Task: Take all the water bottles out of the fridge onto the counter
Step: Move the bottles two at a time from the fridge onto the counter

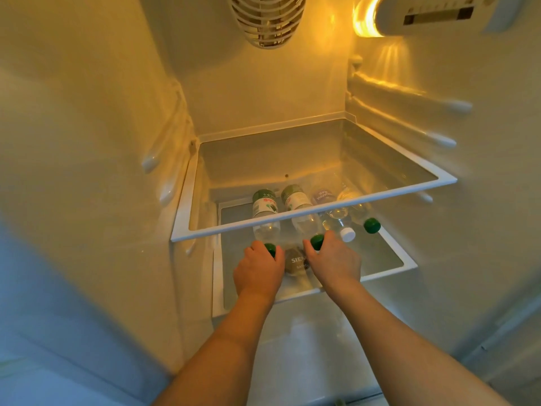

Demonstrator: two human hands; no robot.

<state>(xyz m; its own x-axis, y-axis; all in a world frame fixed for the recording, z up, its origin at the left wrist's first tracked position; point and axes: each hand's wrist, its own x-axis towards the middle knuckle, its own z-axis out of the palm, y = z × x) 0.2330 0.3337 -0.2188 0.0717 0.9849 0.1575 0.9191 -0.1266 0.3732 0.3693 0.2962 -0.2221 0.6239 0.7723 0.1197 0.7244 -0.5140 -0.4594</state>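
Several clear water bottles lie side by side on the lower glass shelf [392, 259] of the open fridge, caps toward me. My left hand [259, 271] grips the neck of the leftmost bottle [265, 212] at its green cap. My right hand [335, 260] grips the neck of the second bottle [298, 206], also green-capped. To the right lie a white-capped bottle [339, 215] and a further green-capped bottle [371, 225]. The bottles' bodies are seen through the upper shelf.
An upper glass shelf [307, 215] with a white rim hangs just above the bottles and holds nothing. A round sticker [295, 263] sits on the lower shelf between my hands. The fridge lamp [366, 19] glows at top right, a vent [268, 19] at the top.
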